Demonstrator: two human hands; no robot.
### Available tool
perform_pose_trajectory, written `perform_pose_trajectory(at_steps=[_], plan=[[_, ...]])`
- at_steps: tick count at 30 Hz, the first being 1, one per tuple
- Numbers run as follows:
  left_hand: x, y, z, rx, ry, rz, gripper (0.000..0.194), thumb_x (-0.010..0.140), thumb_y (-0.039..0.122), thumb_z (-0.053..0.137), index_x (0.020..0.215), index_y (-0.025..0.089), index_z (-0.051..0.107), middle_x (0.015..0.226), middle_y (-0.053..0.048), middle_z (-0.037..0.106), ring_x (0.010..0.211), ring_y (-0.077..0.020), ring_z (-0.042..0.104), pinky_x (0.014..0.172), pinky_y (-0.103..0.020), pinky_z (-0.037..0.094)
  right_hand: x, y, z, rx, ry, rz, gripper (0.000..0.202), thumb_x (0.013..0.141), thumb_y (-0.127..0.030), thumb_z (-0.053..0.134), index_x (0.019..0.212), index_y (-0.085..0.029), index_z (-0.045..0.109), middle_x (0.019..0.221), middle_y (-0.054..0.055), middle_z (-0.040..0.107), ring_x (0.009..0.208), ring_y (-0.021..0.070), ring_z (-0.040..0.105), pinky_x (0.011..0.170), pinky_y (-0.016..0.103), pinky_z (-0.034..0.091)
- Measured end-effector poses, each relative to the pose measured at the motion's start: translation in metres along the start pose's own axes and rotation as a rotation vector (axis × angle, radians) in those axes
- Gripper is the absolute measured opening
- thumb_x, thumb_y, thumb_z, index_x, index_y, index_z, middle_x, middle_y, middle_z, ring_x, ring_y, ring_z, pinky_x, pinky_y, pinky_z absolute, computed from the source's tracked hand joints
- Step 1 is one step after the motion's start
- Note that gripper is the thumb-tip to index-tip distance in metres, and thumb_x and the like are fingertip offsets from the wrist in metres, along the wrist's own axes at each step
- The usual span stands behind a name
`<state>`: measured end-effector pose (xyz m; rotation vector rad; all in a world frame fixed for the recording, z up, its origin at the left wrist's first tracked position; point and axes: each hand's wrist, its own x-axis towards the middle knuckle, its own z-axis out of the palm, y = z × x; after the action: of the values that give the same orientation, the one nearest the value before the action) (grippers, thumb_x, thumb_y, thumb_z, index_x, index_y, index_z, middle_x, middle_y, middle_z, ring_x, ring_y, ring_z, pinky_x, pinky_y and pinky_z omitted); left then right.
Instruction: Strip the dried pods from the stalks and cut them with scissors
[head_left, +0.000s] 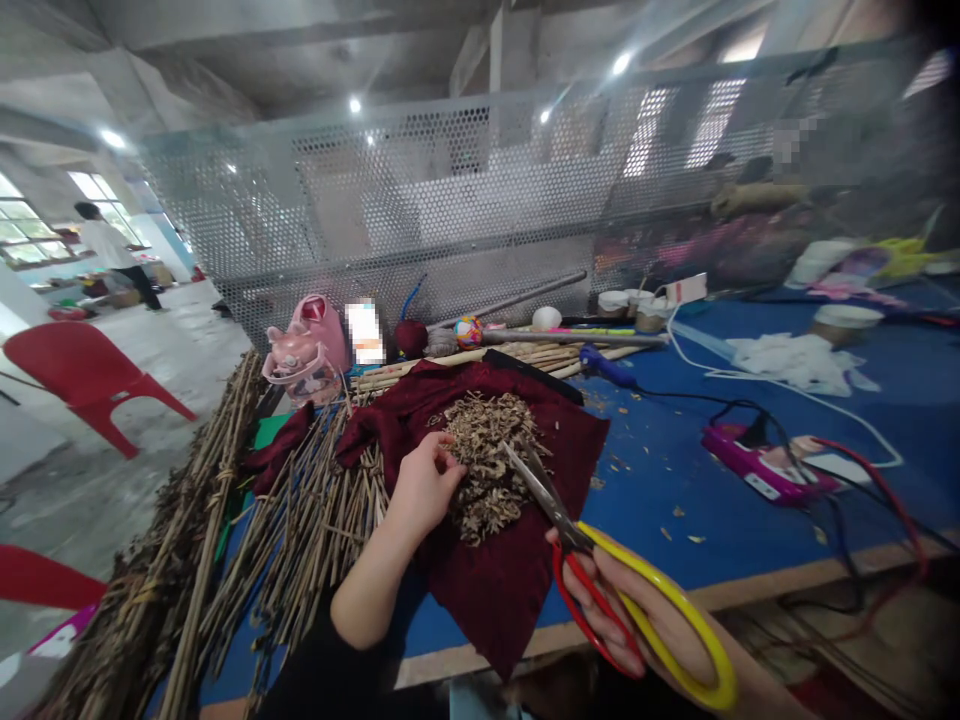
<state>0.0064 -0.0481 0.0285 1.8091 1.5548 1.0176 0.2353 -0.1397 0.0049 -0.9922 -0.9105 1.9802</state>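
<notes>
My left hand [431,485] is at the left edge of a pile of dried brown plant pieces [487,450], its thumb and fingertips pinched together; whatever lies between them is too small to make out. The pile rests on a dark red cloth [491,595] spread over the blue table. In my right hand [615,600] are large scissors [559,510] with one red and one yellow handle. Their blades are slightly apart and point at the pile's right side, close to my left fingertips.
Bundles of dry stalks [300,545] lie left of the cloth. A purple power strip [772,465] with cables sits at the right. Behind stand a perforated metal screen [450,210] and a pink basket [304,375]. A person [112,250] stands far left, beyond a red chair [75,370].
</notes>
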Motion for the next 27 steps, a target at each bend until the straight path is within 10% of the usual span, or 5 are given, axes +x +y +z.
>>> perform_pose_trajectory(at_steps=[8,16,27], plan=[[0.005,0.001,0.012,-0.593,0.169,-0.235,0.02,0.076,0.033,0.053,0.087,0.02,0.043,0.074,0.004,0.049,0.057,-0.0095,0.058,0.045,-0.018,0.044,0.004,-0.026,0.0,-0.561,0.22,-0.253,0.058,0.068,-0.055,0.059,0.118,-0.029,0.044,0.082,0.003,0.054,0.059,0.0129,0.051,0.047,0.021,0.042],[0.005,0.002,0.016,-0.803,0.161,-0.303,0.028,0.067,0.029,0.063,0.087,0.018,0.047,0.077,0.003,0.051,0.064,-0.0062,0.054,0.054,-0.016,0.045,0.068,-0.108,0.01,-1.269,0.008,-0.269,0.068,0.065,-0.037,0.065,0.127,-0.016,0.044,0.102,0.009,0.06,0.087,0.0227,0.056,0.083,0.034,0.042],[0.013,0.003,0.016,-0.959,0.257,-0.437,0.035,0.058,0.029,0.075,0.082,0.016,0.053,0.077,0.0,0.06,0.065,-0.0071,0.056,0.061,-0.017,0.044,0.091,-0.089,-0.021,-1.391,0.033,-0.133,0.087,0.048,-0.037,0.077,0.129,-0.027,0.047,0.134,0.007,0.047,0.12,0.0322,0.043,0.1,0.039,0.033]])
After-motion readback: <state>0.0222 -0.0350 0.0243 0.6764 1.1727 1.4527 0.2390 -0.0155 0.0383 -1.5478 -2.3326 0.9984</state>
